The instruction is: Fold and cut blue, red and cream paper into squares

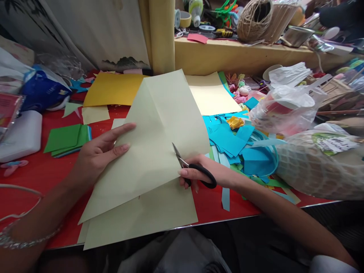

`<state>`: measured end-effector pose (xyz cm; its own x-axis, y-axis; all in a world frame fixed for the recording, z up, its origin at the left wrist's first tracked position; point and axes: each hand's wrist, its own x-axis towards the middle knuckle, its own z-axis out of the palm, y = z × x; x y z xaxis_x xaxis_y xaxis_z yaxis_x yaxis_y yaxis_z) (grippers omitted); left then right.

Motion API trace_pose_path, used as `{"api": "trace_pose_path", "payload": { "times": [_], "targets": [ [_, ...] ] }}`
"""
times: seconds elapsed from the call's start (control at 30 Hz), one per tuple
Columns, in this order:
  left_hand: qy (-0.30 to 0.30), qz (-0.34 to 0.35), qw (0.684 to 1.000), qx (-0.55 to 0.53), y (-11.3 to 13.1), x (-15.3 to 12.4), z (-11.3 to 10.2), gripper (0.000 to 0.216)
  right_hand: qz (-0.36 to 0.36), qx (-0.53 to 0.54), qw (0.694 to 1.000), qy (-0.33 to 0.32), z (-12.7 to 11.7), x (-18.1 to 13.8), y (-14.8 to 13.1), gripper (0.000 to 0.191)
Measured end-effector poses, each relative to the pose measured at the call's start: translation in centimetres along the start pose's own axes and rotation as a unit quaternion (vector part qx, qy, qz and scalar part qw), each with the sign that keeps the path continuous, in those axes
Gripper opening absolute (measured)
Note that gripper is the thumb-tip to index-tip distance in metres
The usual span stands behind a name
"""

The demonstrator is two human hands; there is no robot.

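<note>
A large pale cream sheet of paper (142, 151) with a crease down its upper part is raised at a tilt over the table. My left hand (104, 149) grips its left edge, thumb on top and the other fingers partly hidden. In my right hand (196, 170) are black-handled scissors (210, 176), fingers in the loops. Their blades lie over the sheet near its lower right edge, pointing up and left; a cut line there cannot be made out. Beneath is another cream sheet (159, 216), its near corner reaching past the table edge.
Green paper squares (65, 138) and yellow card (110, 89) lie left on the red table (59, 180). Blue scraps (227, 136), a plastic-wrapped cup (287, 110) and a netted bundle (318, 163) crowd the right. A cluttered shelf (216, 53) holds twine (254, 22).
</note>
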<state>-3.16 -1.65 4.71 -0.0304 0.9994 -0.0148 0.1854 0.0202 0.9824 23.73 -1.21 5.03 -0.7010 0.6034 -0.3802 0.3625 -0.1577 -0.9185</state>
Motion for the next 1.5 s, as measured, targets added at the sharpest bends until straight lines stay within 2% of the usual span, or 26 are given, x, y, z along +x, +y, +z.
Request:
{"api": "trace_pose_path", "payload": {
  "times": [0.13,0.7,1.5],
  "targets": [
    [-0.012,0.008,1.000,0.014,0.0,-0.2,0.1,0.045,0.011,-0.003,0.999,0.040,0.2,0.0,0.0,0.042],
    [-0.012,0.026,1.000,0.012,-0.1,-0.5,0.4,0.045,0.005,0.028,0.995,0.095,0.9,0.4,0.6,0.042],
    [-0.007,0.035,0.999,0.006,-0.3,-0.2,0.3,0.047,0.004,0.030,0.994,0.103,1.1,0.4,0.4,0.043]
  ]
}}
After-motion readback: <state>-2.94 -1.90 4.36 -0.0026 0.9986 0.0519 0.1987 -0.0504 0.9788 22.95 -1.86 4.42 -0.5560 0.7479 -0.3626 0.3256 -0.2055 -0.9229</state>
